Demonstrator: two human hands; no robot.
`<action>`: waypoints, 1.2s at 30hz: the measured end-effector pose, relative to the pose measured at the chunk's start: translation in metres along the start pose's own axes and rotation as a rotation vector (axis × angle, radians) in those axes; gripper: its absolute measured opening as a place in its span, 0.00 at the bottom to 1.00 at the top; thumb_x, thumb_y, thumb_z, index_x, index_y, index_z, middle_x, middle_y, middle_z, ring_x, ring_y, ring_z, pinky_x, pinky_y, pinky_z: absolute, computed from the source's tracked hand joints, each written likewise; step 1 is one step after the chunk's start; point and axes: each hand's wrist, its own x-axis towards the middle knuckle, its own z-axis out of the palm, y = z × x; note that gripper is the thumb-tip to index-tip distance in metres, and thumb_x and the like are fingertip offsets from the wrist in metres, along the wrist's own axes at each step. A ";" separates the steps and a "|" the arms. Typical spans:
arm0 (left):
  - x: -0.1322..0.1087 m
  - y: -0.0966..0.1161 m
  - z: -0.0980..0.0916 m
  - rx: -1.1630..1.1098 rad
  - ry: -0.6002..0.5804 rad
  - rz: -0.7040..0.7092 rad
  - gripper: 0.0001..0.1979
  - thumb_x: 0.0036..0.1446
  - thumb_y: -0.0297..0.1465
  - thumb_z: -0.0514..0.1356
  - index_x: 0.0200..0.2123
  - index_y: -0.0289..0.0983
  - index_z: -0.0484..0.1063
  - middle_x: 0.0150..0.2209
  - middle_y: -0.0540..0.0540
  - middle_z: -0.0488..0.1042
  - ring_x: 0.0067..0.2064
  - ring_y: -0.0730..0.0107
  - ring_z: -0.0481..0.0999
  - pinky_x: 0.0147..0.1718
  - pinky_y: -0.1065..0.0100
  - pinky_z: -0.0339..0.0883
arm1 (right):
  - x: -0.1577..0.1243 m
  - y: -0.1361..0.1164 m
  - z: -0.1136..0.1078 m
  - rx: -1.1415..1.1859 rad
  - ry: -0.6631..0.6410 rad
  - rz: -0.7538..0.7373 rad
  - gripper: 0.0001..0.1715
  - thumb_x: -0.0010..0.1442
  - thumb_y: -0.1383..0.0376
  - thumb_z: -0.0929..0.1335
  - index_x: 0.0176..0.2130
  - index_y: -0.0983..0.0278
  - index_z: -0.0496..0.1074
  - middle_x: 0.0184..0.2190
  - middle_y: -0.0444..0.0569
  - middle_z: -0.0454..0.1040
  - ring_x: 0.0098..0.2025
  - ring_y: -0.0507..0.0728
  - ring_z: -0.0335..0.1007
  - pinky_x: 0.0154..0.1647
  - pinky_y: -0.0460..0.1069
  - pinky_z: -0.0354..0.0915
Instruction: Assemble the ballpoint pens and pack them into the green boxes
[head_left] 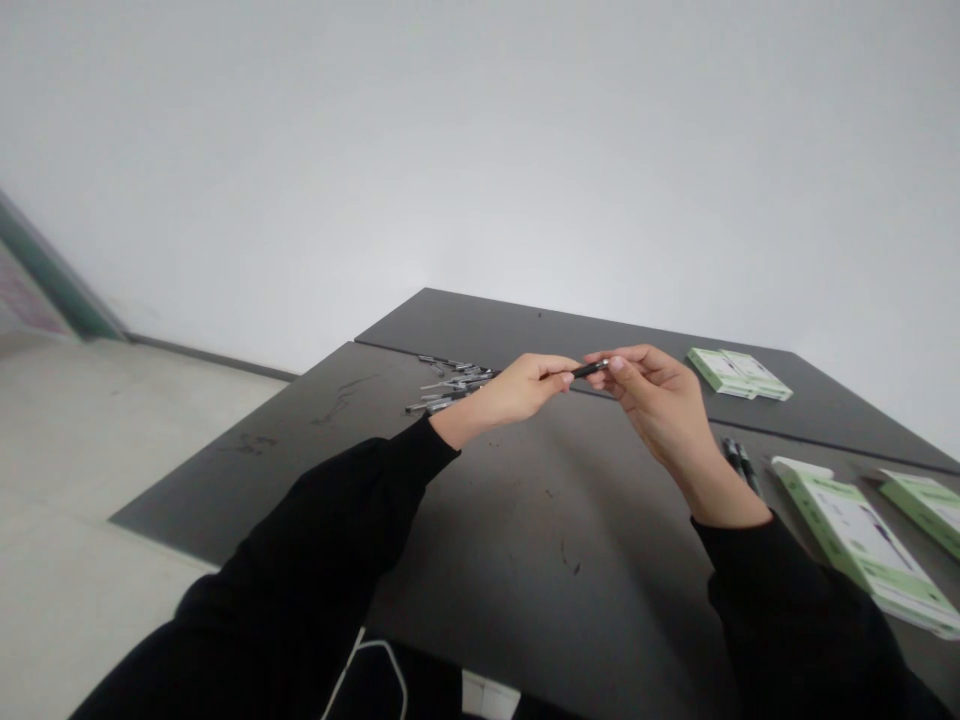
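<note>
A dark pen [589, 369] is held over the middle of the table, spanning the gap between my two hands. My left hand [525, 385] is closed on one end of it, thumb and fingers pinched together. At the pen's silvery tip, my right hand [660, 400] grips with thumb and index finger. Behind my left hand lies a loose heap of pens and pen parts [450, 385], black and clear, partly covered by that hand. A few dark pens [741, 466] rest on the table beside my right wrist.
The dark table [510, 520] has a seam across it and some scuff marks. Green and white pen boxes [739, 372] lie at the back right. Another box [862, 535] lies near my right forearm, with one more [926, 505] at the right edge. A pale wall stands behind.
</note>
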 end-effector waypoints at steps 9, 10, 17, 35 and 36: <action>-0.002 -0.002 0.003 -0.341 -0.109 -0.313 0.16 0.63 0.43 0.56 0.39 0.35 0.73 0.32 0.48 0.72 0.25 0.77 0.67 0.20 0.75 0.54 | 0.001 -0.010 0.002 0.119 0.015 0.041 0.13 0.51 0.59 0.78 0.33 0.63 0.76 0.35 0.48 0.83 0.27 0.48 0.76 0.36 0.47 0.75; -0.003 -0.003 0.001 -0.393 -0.171 -0.359 0.20 0.65 0.46 0.53 0.39 0.35 0.73 0.30 0.48 0.71 0.23 0.78 0.65 0.18 0.74 0.52 | 0.001 -0.012 0.001 0.130 0.023 0.034 0.13 0.51 0.60 0.79 0.32 0.63 0.77 0.35 0.48 0.83 0.27 0.48 0.75 0.35 0.46 0.75; -0.002 -0.001 -0.001 -0.625 0.013 -0.294 0.06 0.59 0.31 0.63 0.35 0.35 0.70 0.22 0.57 0.56 0.19 0.85 0.52 0.16 0.78 0.41 | 0.006 -0.020 -0.007 0.169 0.073 0.038 0.10 0.49 0.61 0.79 0.30 0.61 0.78 0.37 0.47 0.83 0.25 0.47 0.73 0.31 0.44 0.75; 0.000 0.001 0.006 -0.558 0.040 -0.451 0.14 0.63 0.39 0.57 0.31 0.35 0.69 0.22 0.53 0.63 0.18 0.84 0.49 0.17 0.76 0.40 | 0.000 -0.005 0.005 0.266 0.063 0.196 0.15 0.45 0.60 0.81 0.30 0.64 0.79 0.34 0.51 0.83 0.24 0.46 0.74 0.27 0.40 0.72; 0.000 0.000 0.007 -0.519 0.074 -0.392 0.13 0.62 0.38 0.60 0.30 0.35 0.70 0.22 0.54 0.63 0.19 0.84 0.50 0.18 0.76 0.41 | 0.000 -0.005 0.006 0.265 0.064 0.195 0.15 0.45 0.60 0.81 0.30 0.64 0.79 0.35 0.51 0.83 0.24 0.46 0.74 0.27 0.39 0.72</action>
